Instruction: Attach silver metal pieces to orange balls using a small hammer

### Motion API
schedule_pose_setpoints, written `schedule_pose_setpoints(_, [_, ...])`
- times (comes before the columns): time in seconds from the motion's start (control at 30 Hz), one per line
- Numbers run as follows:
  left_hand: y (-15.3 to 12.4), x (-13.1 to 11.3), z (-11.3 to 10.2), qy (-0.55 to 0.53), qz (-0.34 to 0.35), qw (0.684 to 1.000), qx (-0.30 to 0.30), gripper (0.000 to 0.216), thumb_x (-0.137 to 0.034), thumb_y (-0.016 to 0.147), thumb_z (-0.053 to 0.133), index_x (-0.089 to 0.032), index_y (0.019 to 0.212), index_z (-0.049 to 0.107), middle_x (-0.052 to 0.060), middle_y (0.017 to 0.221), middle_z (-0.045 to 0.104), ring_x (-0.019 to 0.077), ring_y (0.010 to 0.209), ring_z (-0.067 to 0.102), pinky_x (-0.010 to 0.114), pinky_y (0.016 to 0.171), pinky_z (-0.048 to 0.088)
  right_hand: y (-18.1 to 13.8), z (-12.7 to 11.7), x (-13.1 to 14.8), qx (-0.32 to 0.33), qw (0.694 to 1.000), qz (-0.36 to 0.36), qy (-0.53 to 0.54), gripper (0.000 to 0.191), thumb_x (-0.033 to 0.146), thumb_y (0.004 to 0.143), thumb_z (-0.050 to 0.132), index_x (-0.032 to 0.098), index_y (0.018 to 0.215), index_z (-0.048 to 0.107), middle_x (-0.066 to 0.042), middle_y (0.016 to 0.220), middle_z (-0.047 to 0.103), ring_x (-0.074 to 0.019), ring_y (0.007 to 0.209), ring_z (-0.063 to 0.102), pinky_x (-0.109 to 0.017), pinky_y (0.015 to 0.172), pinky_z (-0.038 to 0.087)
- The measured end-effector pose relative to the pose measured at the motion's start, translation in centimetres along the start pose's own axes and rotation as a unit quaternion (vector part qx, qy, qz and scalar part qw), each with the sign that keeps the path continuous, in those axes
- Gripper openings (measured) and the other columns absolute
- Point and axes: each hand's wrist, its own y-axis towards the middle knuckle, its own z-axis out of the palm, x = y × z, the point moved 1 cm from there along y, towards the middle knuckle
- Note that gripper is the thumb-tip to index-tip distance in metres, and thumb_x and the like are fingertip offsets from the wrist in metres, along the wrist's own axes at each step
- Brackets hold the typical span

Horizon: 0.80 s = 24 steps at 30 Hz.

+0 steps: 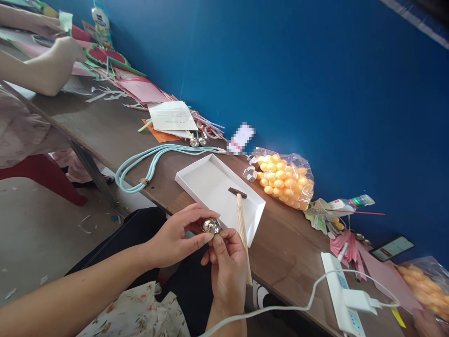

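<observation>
A shiny round silver bell (211, 226) is up between my two hands, over the near edge of the table. My left hand (180, 234) grips it between thumb and fingers from the left. From below, my right hand (227, 257) has its thumb and fingers closed at the bell's lower edge; whether they also pinch something small is hidden. Just behind the hands lies a shallow white box lid (199, 180). A small hammer (240, 210) rests across it, its wooden handle passing close behind my right hand.
Light-blue cords (154, 157) lie left of the lid, two more silver bells (198, 141) behind it. A bag of orange balls (282, 178) stands by the wall. At right are a power strip (333, 267), white cable (310, 299) and phone (393, 248). Another person's arms (52, 65) reach in, upper left.
</observation>
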Motion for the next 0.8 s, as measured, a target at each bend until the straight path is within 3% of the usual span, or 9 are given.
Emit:
schedule_pose_setpoints(0.2, [0.08,-0.45,0.17,-0.033,-0.013,0.999,0.008,0.035,-0.032,0.083,0.060,-0.020,0.116,0.062,0.008,0.103,0.054,0.0185,0.091,0.058,0.030,0.077,0.053,-0.08,-0.08,-0.23,0.005,1.000,0.002,0.017,0.028,0.035,0.075,0.073,0.018,0.072,0.051,0.008,0.059,0.054,-0.0023,0.039,0.037,-0.015,0.037,0.041])
schedule_pose_setpoints(0.43, [0.12,0.02,0.56,-0.067,-0.030,0.997,0.011,0.035,-0.033,0.083,0.060,-0.021,0.117,0.061,0.008,0.104,0.053,0.0172,0.087,0.058,0.029,0.074,0.054,-0.55,0.30,0.13,-0.004,1.000,-0.015,0.014,0.028,0.041,0.078,0.070,0.020,0.075,0.051,0.008,0.058,0.049,-0.0039,0.043,0.035,-0.016,0.041,0.040])
schedule_pose_setpoints(0.8, [0.01,-0.22,0.53,0.012,0.023,0.999,0.031,0.036,-0.029,0.083,0.060,-0.021,0.118,0.060,0.008,0.102,0.053,0.0171,0.088,0.059,0.027,0.074,0.053,-0.36,-0.33,-0.21,0.007,0.999,-0.031,-0.004,0.029,0.041,0.080,0.068,0.020,0.073,0.048,0.009,0.053,0.044,-0.0054,0.044,0.037,-0.017,0.043,0.033])
